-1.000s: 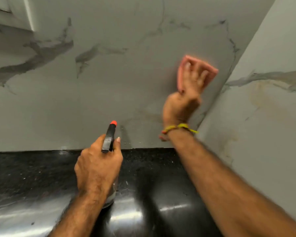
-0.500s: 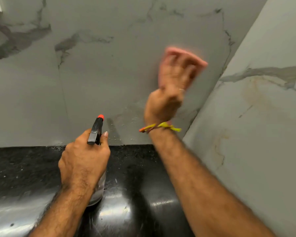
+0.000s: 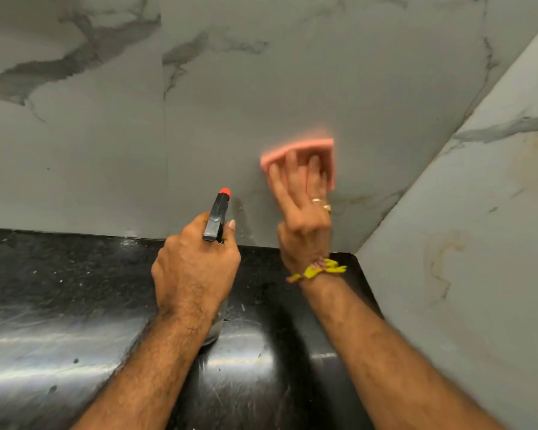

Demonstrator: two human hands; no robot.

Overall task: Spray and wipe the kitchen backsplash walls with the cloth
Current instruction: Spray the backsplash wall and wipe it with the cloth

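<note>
A pink folded cloth (image 3: 302, 147) lies flat against the grey marble backsplash wall (image 3: 261, 88), low near the corner. My right hand (image 3: 305, 206) presses it to the wall with straight, spread fingers. My left hand (image 3: 196, 271) grips a spray bottle (image 3: 217, 218) with a black head and an orange nozzle, which points at the wall. The bottle's clear body is mostly hidden under my hand, and its base sits at the black countertop (image 3: 59, 274).
A second marble wall (image 3: 479, 243) with yellowish stains meets the back wall at a corner on the right. A wet streak runs down the back wall just right of the nozzle. The glossy countertop carries small white specks.
My right hand has wiped the cloth down the wall and leftwards, away from the corner. My left hand still holds the spray bottle in the same pose.
</note>
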